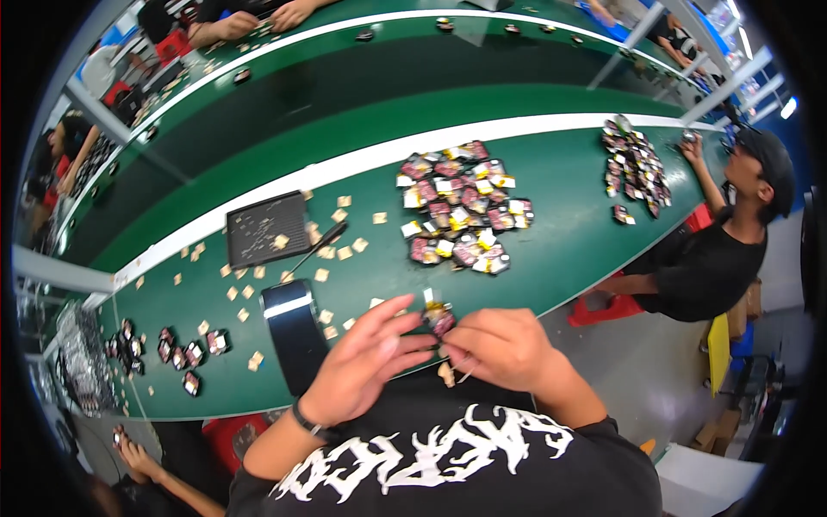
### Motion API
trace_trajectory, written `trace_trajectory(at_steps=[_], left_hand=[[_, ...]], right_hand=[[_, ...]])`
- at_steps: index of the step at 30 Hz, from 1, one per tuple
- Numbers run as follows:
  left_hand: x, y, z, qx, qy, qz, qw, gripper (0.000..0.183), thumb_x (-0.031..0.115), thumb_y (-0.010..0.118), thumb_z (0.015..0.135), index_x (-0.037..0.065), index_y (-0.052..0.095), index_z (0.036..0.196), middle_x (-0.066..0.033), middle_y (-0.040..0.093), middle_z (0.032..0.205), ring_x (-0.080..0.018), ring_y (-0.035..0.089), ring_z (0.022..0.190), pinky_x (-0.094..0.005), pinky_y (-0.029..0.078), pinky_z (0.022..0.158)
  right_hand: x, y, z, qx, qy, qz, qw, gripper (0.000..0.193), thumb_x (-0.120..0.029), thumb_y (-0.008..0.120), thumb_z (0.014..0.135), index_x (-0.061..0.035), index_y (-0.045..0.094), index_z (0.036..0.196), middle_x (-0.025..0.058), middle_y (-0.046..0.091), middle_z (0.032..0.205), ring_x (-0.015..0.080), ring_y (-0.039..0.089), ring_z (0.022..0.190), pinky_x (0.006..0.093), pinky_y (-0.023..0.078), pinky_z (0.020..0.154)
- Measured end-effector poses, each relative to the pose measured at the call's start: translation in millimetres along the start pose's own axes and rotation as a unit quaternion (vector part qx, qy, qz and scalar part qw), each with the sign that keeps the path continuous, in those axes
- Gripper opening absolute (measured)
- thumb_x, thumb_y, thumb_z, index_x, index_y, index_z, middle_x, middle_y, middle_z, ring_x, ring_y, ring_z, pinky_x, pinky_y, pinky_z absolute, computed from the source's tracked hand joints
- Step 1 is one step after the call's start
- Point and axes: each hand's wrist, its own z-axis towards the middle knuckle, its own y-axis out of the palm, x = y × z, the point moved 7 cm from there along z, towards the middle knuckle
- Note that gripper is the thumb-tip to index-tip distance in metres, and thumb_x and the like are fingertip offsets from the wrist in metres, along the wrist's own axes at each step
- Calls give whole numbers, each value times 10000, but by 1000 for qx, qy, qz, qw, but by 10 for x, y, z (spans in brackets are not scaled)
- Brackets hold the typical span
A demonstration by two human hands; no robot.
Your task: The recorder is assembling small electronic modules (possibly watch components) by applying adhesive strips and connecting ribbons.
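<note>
In front of me, near the table's front edge, is a small black unit with dark red and yellow-white parts, slightly blurred. My right hand is closed, with thumb and forefinger pinched at the unit's near right side. A small beige piece hangs just under those fingertips; what holds it cannot be made out. My left hand has its fingers stretched out and apart, their tips close to the unit's left side. Whether they touch it is unclear. Beyond my hands lies a pile of similar units.
Left of my hands lie a glossy black panel, a dark ribbed tray, a black-handled tool and scattered beige squares. More units sit at the right, beside a co-worker. A conveyor runs behind a white rail.
</note>
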Motion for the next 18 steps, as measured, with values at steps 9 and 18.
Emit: trace_trajectory(at_steps=[9, 18], left_hand=[[129, -254, -114, 66, 80, 184, 977, 506, -16, 470, 1013, 54, 351, 1500, -166, 540, 1417, -194, 619, 1140, -304, 529, 912], [520, -79, -342, 62, 283, 545, 786, 361, -128, 527, 892, 26, 656, 1191, -207, 568, 1321, -293, 659, 1075, -336, 517, 911]], right_hand=[[39, 344, -37, -79, 287, 339, 892, 170, -111, 609, 1006, -4, 591, 1138, 92, 705, 929, 106, 613, 719, 267, 504, 663], [-30, 571, 10, -62, 384, 511, 766, 192, -148, 555, 1047, -9, 506, 1171, 83, 696, 945, 72, 557, 690, 244, 474, 611]])
